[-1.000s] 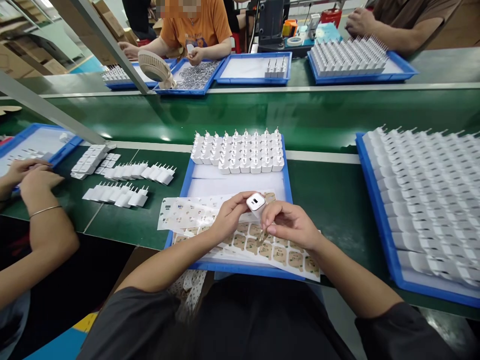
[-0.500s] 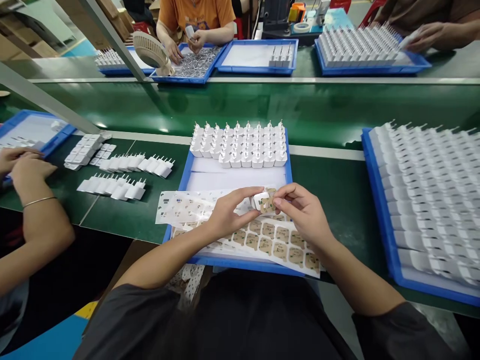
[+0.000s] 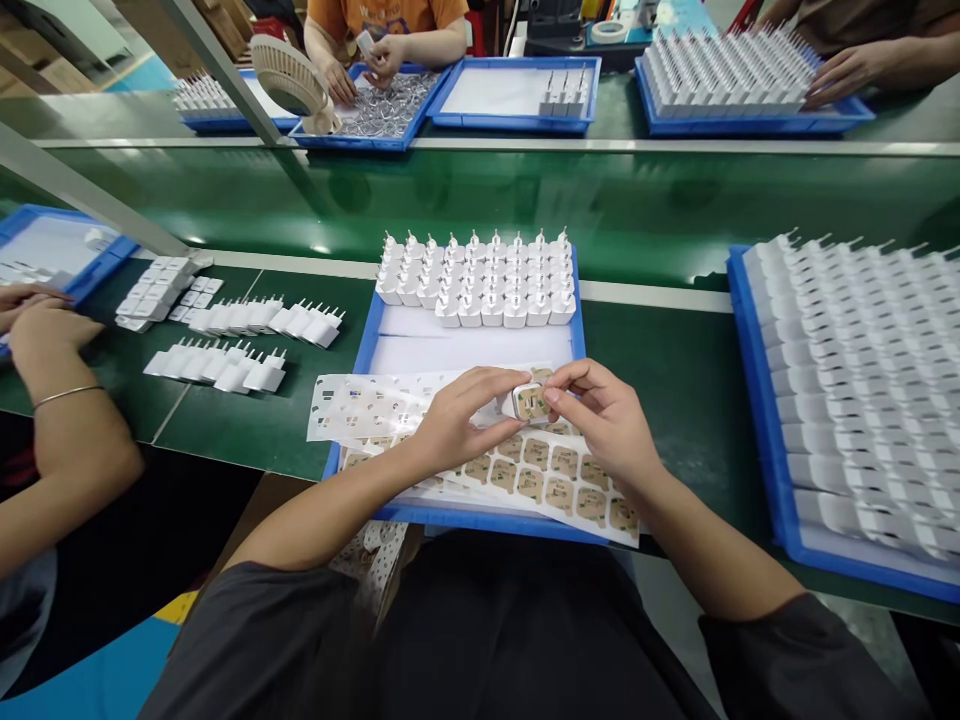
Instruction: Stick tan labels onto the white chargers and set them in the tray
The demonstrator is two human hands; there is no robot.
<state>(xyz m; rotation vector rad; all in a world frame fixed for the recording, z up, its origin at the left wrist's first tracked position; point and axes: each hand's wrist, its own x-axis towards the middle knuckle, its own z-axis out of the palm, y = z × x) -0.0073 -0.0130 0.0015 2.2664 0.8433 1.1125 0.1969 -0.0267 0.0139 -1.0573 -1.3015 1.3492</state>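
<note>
My left hand (image 3: 463, 418) is closed around a white plug charger (image 3: 511, 407), thumb below and fingers above. A tan sticker (image 3: 532, 402) with a pattern of cut-outs lies against the charger's flat face. At its right edge, my right hand (image 3: 606, 412) pinches the sticker between thumb and forefinger. Beneath both hands, a sheet of tan stickers (image 3: 561, 493) and a whitish perforated sheet (image 3: 352, 408) lie over the near part of a blue tray (image 3: 364, 352). Rows of white plug chargers (image 3: 491, 285), prongs up, fill the tray's far end.
More plug chargers (image 3: 232, 365) lie left on the green bench. At right, a blue tray (image 3: 757, 400) holds many white chargers. Across the divider, two people handle parts beside trays and a fan (image 3: 289, 80). Another person's arm (image 3: 71, 430) rests at left.
The tan sticker has gone from standing partly off the charger to lying over its face. Across the bench, the right-hand person's hand has lowered to the tray.
</note>
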